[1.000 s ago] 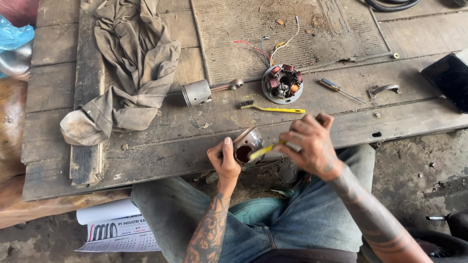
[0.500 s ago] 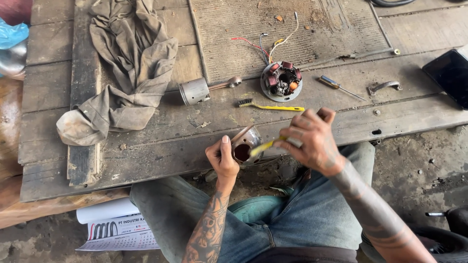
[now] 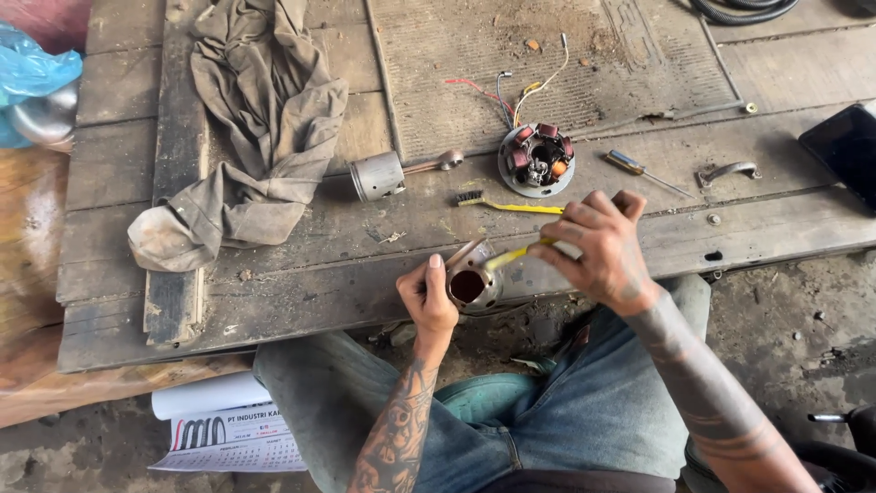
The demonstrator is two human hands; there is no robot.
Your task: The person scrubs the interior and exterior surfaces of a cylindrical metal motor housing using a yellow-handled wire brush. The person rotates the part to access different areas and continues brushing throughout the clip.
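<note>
Gripping a metal cylinder in our left hand, our right hand pinches a yellow brush at its mouth. Beyond lie a second brush, a stator and a piston.

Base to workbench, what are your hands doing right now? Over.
Left hand gripping round metal part, open end up. Right hand holding yellow-handled brush, tip at part's rim. Second yellow brush lying on wooden boards beyond, not blocking.

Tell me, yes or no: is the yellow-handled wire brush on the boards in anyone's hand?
No, the wire brush lies alone on the wooden boards, clear of both hands.

The yellow tool's tip is hidden inside the metal cylinder.
</note>
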